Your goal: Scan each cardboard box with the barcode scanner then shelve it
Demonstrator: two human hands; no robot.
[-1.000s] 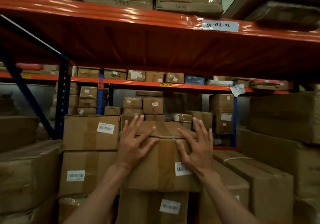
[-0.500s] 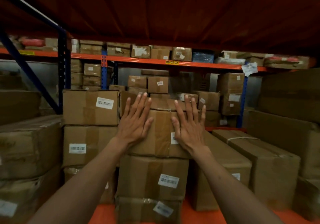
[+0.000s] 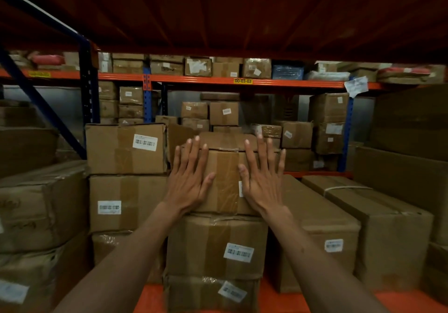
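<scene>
A taped cardboard box (image 3: 226, 181) sits on top of a stack of two labelled boxes (image 3: 215, 247) on the orange shelf. My left hand (image 3: 188, 179) lies flat on its front face, left of the tape strip, fingers straight and spread. My right hand (image 3: 263, 179) presses flat on the right part of the same face and covers most of its barcode label. Fingertips of both hands reach the box's top edge. No barcode scanner is in view.
Stacked boxes with barcode labels (image 3: 126, 148) stand close on the left. Long cartons (image 3: 322, 223) lie on the right. The orange shelf deck (image 3: 266, 298) shows below. A dark upper shelf (image 3: 242, 9) hangs low overhead. More racks with boxes (image 3: 242, 81) fill the background.
Both hands went from gripping the box's top front edge to lying flat on its front face, and the box has slid deeper onto the stack. The view has dropped under the upper shelf.
</scene>
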